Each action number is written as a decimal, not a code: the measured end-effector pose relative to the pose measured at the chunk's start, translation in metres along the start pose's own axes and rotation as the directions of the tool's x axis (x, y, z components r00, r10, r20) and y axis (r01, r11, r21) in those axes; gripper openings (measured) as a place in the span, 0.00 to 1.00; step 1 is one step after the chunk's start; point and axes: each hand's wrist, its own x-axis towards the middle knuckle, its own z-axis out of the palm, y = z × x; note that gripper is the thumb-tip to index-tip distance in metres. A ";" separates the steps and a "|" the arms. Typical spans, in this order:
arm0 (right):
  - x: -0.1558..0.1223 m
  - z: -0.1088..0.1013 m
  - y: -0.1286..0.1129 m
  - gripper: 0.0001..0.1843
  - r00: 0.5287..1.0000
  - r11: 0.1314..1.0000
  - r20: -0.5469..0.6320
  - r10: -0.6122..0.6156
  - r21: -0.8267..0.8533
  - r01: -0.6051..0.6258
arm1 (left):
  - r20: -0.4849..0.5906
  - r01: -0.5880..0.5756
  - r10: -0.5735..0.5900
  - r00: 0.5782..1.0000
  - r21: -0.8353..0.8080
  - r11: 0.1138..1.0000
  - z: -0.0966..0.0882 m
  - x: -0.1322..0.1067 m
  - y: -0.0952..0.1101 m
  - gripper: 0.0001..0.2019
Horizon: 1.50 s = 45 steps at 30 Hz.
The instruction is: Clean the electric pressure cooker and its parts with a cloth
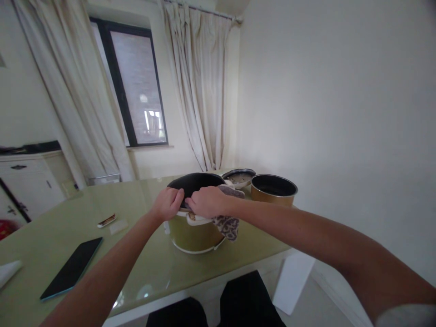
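A gold rice cooker body (190, 234) with a black inside stands on the green glass table (143, 268). My left hand (168, 204) grips its near rim with curled fingers. Right beside it, my right hand (207, 201) is closed on a patterned grey cloth (229, 225) pressed on the rim; the cloth hangs down the cooker's right side.
A gold inner pot (273, 190) and a round lid (239, 176) sit behind the cooker by the wall. A black phone (72, 268), a small wrapper (106, 220) and a white paper corner (8, 271) lie to the left. Curtains and a window stand behind.
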 end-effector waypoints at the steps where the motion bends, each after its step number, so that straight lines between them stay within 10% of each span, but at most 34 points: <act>1: 0.005 -0.002 -0.005 0.33 0.999 1.000 0.031 0.014 0.023 -0.015 | 0.000 -0.008 0.008 1.000 -0.003 1.000 0.000 0.000 -0.001 0.26; 6: 0.005 -0.003 0.013 0.32 0.997 0.993 0.053 -0.065 0.101 0.059 | -0.023 0.020 -0.021 1.000 -0.036 0.999 0.001 -0.002 -0.001 0.27; 14: -0.036 0.011 0.116 0.27 0.906 0.911 -0.144 -0.398 0.058 0.409 | -0.025 0.045 -0.046 0.999 -0.058 0.997 0.002 -0.003 0.003 0.27; 19: -0.038 0.048 0.107 0.28 0.877 0.971 -0.461 -0.137 0.113 0.212 | -0.096 0.003 -0.008 0.995 -0.049 0.999 0.008 -0.004 -0.003 0.27; 25: -0.051 0.099 0.046 0.19 0.527 0.938 -0.806 0.268 0.344 0.049 | -0.150 -0.070 0.064 0.987 -0.034 0.997 0.011 -0.004 -0.007 0.28; 30: -0.063 0.142 0.019 0.26 0.375 0.949 -0.882 0.286 0.316 0.019 | -0.169 -0.093 0.083 0.982 -0.053 0.994 0.009 -0.004 -0.006 0.28; 39: -0.084 0.132 0.030 0.20 0.430 0.940 -0.854 0.292 0.340 0.037 | -0.195 -0.130 0.116 0.974 -0.059 0.990 0.009 -0.005 -0.005 0.27; 45: -0.097 0.113 0.031 0.11 0.494 0.745 -0.667 0.558 0.665 0.058 | -0.230 -0.116 0.103 0.968 -0.044 0.992 0.014 -0.005 -0.007 0.27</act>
